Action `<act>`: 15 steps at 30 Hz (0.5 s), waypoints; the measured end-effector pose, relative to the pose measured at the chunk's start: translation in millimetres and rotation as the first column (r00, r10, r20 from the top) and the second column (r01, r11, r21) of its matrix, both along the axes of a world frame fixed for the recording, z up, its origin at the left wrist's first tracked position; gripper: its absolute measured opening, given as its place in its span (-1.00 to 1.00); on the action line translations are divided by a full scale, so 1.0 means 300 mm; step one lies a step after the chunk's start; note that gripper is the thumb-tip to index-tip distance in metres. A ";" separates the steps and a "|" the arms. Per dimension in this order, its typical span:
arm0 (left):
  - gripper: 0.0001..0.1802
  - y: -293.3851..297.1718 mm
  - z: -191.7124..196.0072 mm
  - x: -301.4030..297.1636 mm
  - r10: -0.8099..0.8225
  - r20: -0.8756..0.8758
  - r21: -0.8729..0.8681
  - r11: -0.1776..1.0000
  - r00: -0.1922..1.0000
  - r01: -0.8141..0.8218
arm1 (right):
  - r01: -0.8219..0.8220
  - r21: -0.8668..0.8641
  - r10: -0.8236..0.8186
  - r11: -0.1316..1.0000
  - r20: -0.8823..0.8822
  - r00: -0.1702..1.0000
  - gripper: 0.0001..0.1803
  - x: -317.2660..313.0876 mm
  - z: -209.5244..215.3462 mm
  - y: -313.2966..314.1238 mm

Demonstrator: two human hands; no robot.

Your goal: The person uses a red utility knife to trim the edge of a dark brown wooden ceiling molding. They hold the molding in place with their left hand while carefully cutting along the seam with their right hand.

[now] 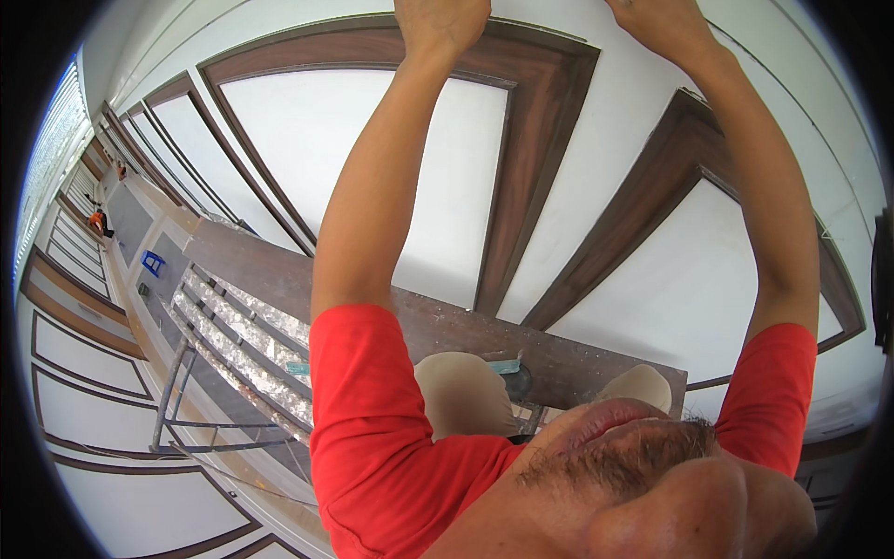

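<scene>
Both my arms, in red sleeves, stretch up against the white wall (610, 98). My left hand (443, 20) reaches the upper edge of the head view, over the top of a dark brown wooden frame moulding (549, 70). Its fingers are cut off, so what they hold, if anything, is hidden. To the right, my right hand (659, 17) is near the upper edge too, above a second brown frame moulding (643, 196). Only its back and wrist show clearly; the fingers are mostly out of the picture. White panels (363, 140) fill the brown frames.
Below me runs a brown plank (251, 265) of a scaffold. Beside it a metal scaffold frame (177, 401) stands at the left. Farther off are a blue step stool (152, 264) and a person in orange (99, 222). Framed panels (93, 354) line the opposite wall.
</scene>
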State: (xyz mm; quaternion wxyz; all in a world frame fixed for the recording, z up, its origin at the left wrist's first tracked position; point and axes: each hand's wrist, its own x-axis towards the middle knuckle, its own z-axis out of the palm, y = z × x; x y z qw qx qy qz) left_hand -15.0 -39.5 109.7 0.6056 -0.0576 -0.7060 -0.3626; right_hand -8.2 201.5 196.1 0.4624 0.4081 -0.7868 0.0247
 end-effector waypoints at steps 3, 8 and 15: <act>-0.55 -0.008 -0.006 0.003 0.018 0.006 -0.012 1.000 1.000 -0.018 | 0.116 0.089 -0.113 0.989 -0.037 0.993 -0.59 0.007 0.027 -0.003; -0.54 0.011 -0.003 -0.001 0.000 0.027 0.005 1.000 1.000 0.000 | 0.042 0.113 -0.033 0.993 -0.084 0.996 -0.59 0.002 0.050 -0.017; -0.54 0.002 -0.031 0.014 -0.003 0.006 0.009 1.000 1.000 0.003 | 0.109 0.097 -0.118 0.989 0.099 0.988 -0.61 0.090 0.066 -0.045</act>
